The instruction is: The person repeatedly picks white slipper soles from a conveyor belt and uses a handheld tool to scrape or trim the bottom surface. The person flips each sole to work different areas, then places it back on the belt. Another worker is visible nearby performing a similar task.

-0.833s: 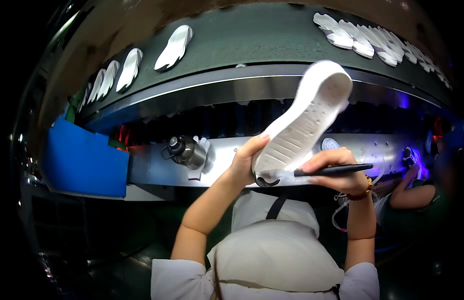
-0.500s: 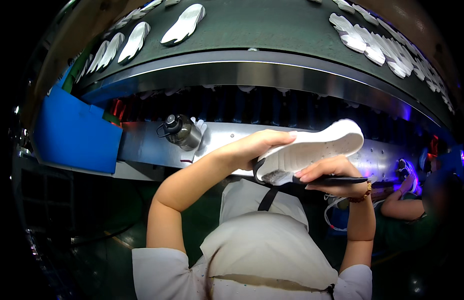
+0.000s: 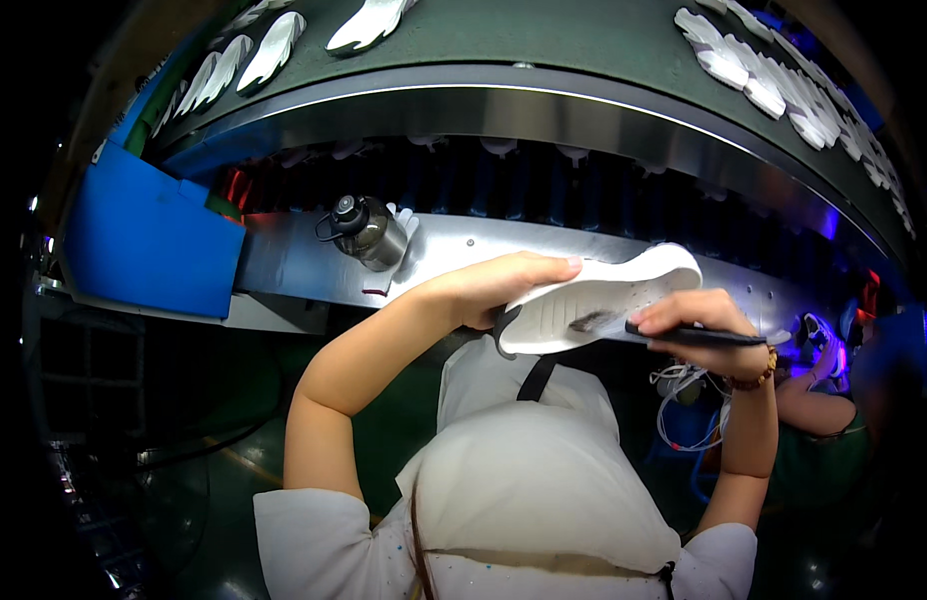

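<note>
A white shoe sole [image 3: 549, 312] with a dark patch at its near-left end is tilted in front of me, its hollow inner side showing. My left hand [image 3: 514, 281] is closed on that left end, thumb over the upper rim and the other fingers mostly hidden behind. Closed around the black handle of a brush [image 3: 719, 337] is my right hand [image 3: 702, 318]. The brush's bristles lie against the inside of the sole near its middle, pointing left. A beaded bracelet [image 3: 754, 376] circles my right wrist.
Behind the sole runs a metal ledge [image 3: 464, 243] with a dark bottle [image 3: 369, 235] on it. Beyond is a green conveyor belt [image 3: 544, 40] carrying several white soles [image 3: 274, 50]. A blue panel [image 3: 149, 250] stands left. Another person's arm [image 3: 819, 400] is at right, near white cords [image 3: 684, 380].
My right hand and the brush have moved right, taking the bristles from the sole's left end toward its middle. The sole has shifted slightly left. Both hands keep their holds.
</note>
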Demonstrator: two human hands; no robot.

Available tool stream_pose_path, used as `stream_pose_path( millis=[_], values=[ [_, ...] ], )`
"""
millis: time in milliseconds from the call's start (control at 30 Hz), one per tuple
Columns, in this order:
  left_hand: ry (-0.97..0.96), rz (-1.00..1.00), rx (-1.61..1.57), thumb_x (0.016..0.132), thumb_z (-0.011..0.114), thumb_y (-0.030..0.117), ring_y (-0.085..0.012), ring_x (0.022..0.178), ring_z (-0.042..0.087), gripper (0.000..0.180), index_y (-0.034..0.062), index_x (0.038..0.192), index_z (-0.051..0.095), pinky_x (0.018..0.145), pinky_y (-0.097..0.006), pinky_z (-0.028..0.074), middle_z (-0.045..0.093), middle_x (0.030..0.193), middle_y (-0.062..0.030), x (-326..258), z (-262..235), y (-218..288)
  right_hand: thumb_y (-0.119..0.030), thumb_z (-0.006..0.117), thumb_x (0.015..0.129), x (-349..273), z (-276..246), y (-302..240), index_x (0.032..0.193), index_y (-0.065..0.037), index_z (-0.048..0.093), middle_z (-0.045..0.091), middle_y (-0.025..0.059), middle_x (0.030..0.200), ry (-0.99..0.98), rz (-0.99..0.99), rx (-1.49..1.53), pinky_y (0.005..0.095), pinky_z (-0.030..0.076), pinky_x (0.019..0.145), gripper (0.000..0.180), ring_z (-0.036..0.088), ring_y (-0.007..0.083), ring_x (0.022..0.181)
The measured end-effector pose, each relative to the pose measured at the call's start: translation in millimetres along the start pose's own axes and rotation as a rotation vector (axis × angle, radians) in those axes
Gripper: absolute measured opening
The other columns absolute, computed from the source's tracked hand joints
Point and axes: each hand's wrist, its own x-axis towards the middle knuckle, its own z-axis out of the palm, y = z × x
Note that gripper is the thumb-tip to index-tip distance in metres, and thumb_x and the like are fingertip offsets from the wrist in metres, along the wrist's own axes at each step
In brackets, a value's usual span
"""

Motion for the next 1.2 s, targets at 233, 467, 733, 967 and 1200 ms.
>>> stream_pose_path(
  millis=[233, 467, 733, 967, 1200],
  values=[
    [0.020, 0.063, -0.262, 0.082, 0.046, 0.041, -0.0242, 0.095, 0.055, 0.057, -0.0021, 0.119, 0.040, 0.074, -0.034, 0.049, 0.049, 0.110, -0.0202, 9.9, 0.2, -34.8, -0.004, 0.068, 0.068, -16.2, 15.5, 14.1, 0.087, 0.001, 0.062, 0.063, 0.0095, 0.078, 0.143, 0.124, 0.183, 0.0220, 0.046, 0.059, 0.020, 0.058, 0.0129, 0.065],
    [-0.133, 0.135, -0.727, 0.088, 0.030, 0.037, -0.0324, 0.096, 0.055, 0.051, 0.0010, 0.124, 0.033, 0.071, -0.054, 0.049, 0.047, 0.113, -0.0219, 47.6, 15.0, -67.9, -0.007, 0.062, 0.074, -35.2, 35.0, 65.9, 0.086, 0.000, 0.060, 0.062, 0.0073, 0.074, 0.749, 0.348, 0.375, 0.0146, 0.038, 0.044, 0.014, 0.046, 0.0031, 0.047],
    [-0.050, 0.054, -0.734, 0.088, 0.033, 0.039, -0.0321, 0.099, 0.053, 0.050, 0.0048, 0.124, 0.035, 0.074, -0.056, 0.046, 0.048, 0.115, -0.0170, 64.8, 13.4, -86.5, -0.003, 0.062, 0.072, -13.4, 109.3, 75.1, 0.089, 0.002, 0.060, 0.060, 0.0042, 0.071, 1.051, 0.388, 0.180, 0.0148, 0.038, 0.046, 0.018, 0.050, 0.0053, 0.055],
    [0.165, 0.176, -0.275, 0.085, 0.040, 0.036, -0.0285, 0.096, 0.055, 0.050, 0.0001, 0.120, 0.039, 0.072, -0.045, 0.050, 0.050, 0.111, -0.0183, 17.3, -12.4, -54.2, -0.009, 0.055, 0.079, -75.8, 80.3, 80.0, 0.092, 0.002, 0.053, 0.058, 0.0205, 0.094, 0.940, -0.258, 1.162, 0.0161, 0.034, 0.045, 0.017, 0.038, 0.0051, 0.042],
    [-0.241, 0.893, -0.599, 0.087, 0.022, 0.041, -0.0393, 0.111, 0.041, 0.060, -0.0028, 0.127, 0.024, 0.087, -0.058, 0.036, 0.036, 0.124, -0.0232, 36.4, -75.0, 80.1, -0.010, 0.047, 0.085, -83.3, 81.8, 86.6, 0.099, -0.002, 0.051, 0.058, 0.0112, 0.095, 1.041, -0.233, 1.281, 0.0204, 0.032, 0.051, 0.017, 0.037, 0.0063, 0.045]
  ],
)
